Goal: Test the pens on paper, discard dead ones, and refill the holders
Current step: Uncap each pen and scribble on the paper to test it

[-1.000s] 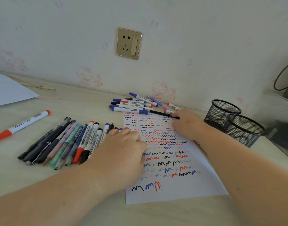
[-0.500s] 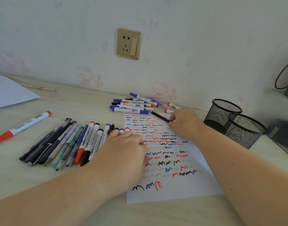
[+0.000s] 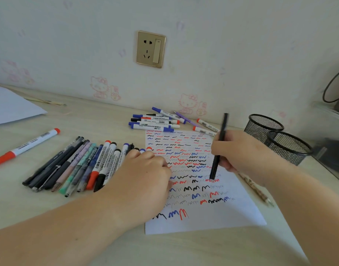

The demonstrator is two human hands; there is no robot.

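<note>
Gripping a slim black pen [image 3: 219, 150], motion-blurred, the right hand [image 3: 239, 150] sets its tip on the scribbled paper sheet [image 3: 207, 214]. Beside it, the left hand [image 3: 145, 181] rests curled on the sheet, fingertips hidden. Right of the right hand stand two round black mesh holders [image 3: 276, 137].

Soft daylight, wide-angle edge distortion

Right hand [image 3: 239, 150]: moved from the far pen cluster toward the sheet's middle | black pen [image 3: 219, 148]: lifted off the desk's far edge, now gripped near-upright with its tip at the scribble rows on the paper [image 3: 232, 214] | patterned pen [image 3: 256, 189]: uncovered at the sheet's right edge.
</note>
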